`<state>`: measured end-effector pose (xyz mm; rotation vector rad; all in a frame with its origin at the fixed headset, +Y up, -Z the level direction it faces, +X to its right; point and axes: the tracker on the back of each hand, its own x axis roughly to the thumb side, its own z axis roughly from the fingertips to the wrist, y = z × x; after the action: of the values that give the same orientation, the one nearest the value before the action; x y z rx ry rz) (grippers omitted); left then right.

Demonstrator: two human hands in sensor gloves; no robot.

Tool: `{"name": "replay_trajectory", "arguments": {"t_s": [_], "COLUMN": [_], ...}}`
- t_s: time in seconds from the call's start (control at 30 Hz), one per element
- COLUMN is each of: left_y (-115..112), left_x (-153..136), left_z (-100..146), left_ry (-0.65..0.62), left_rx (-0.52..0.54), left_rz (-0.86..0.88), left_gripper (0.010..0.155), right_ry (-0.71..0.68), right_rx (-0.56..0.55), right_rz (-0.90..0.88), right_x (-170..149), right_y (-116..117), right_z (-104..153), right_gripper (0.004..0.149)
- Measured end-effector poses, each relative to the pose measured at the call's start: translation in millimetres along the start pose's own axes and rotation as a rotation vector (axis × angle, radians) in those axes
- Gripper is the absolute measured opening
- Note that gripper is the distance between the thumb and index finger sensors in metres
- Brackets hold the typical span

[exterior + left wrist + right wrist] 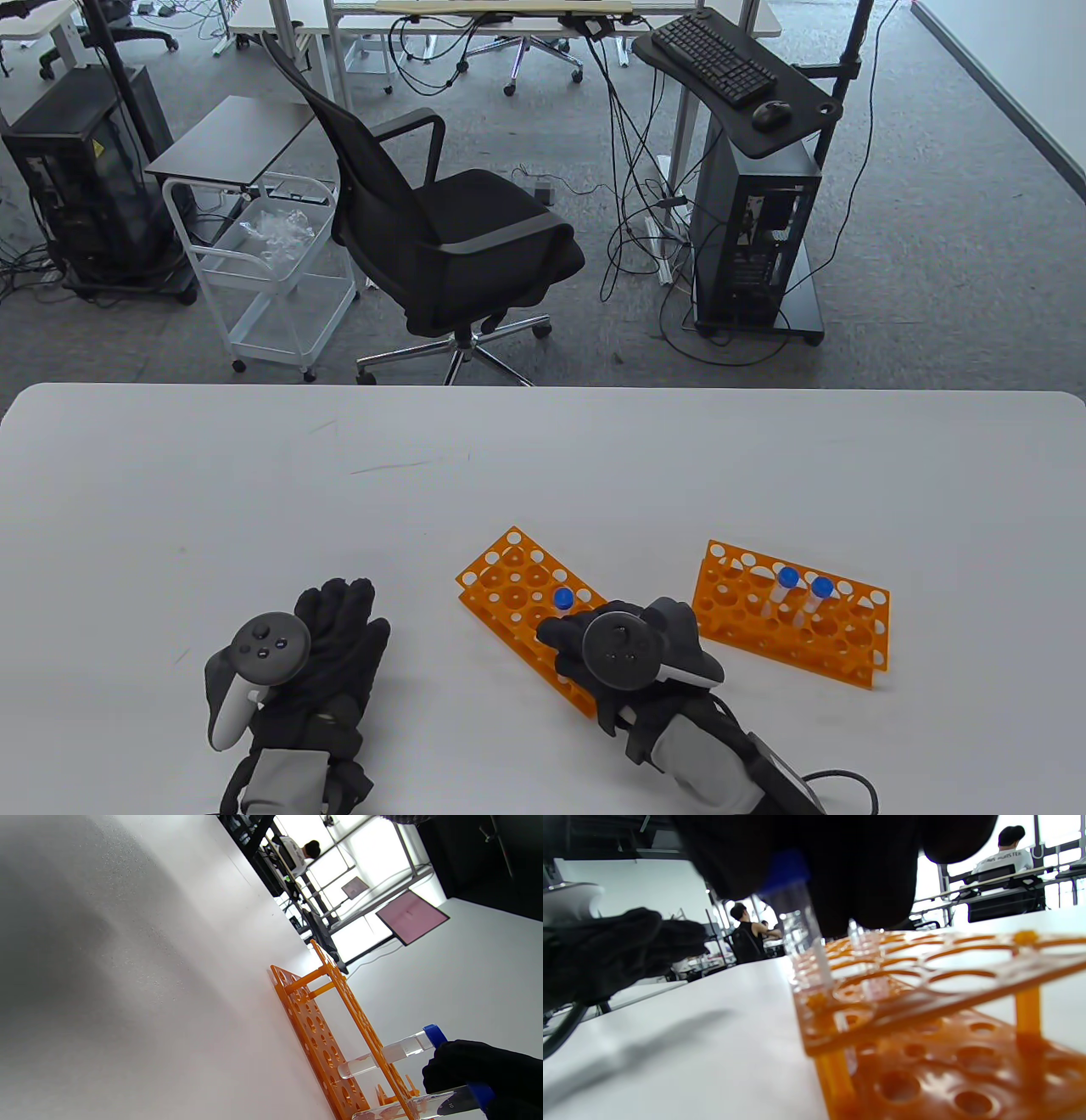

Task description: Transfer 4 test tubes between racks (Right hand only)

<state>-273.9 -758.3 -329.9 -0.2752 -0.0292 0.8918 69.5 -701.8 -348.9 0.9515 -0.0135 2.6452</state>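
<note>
Meanwhile, at a white tabletop (170, 475), a technician's black-gloved right hand (628, 658) reaches over the near end of the left-hand orange plastic test-tube rack (509, 586), its fingers (840, 870) curled around the upper part of a clear, blue-capped test tube (793, 908). From the right wrist view the tube stands nearly upright, its long axis pointing down into the rack's top plate, cap tucked beneath the fingers; whether its tip has bottomed out cannot be told. A second blue-capped tube (562, 598) stands free in the same rack just beyond the hand, while two further blue-capped tubes (802, 590) stand side by side in the second orange rack (840, 645), off to the right and near the working hand. The gloved left hand (327, 654) rests flat on the tabletop, well apart from both racks, fingers extended and holding nothing. With two tubes in each rack, the job looks about half done. Which rack is the source cannot be told, so the held tube's vertical line over its hole is what the next move seems to turn on.
</note>
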Motion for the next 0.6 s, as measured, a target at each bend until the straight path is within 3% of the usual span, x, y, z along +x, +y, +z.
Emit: {"name": "replay_trajectory", "arguments": {"t_s": [0.6], "left_y": [0], "left_x": [0], "left_z": [0], "left_ry": [0.0], "left_rx": [0.0], "left_rz": [0.0], "left_gripper": [0.069], "right_ry": [-0.007], "right_rx": [-0.075], "right_rz": [-0.04], "right_x": [3], "right_y": [-27], "right_z": [7], "right_gripper": [0.048]}}
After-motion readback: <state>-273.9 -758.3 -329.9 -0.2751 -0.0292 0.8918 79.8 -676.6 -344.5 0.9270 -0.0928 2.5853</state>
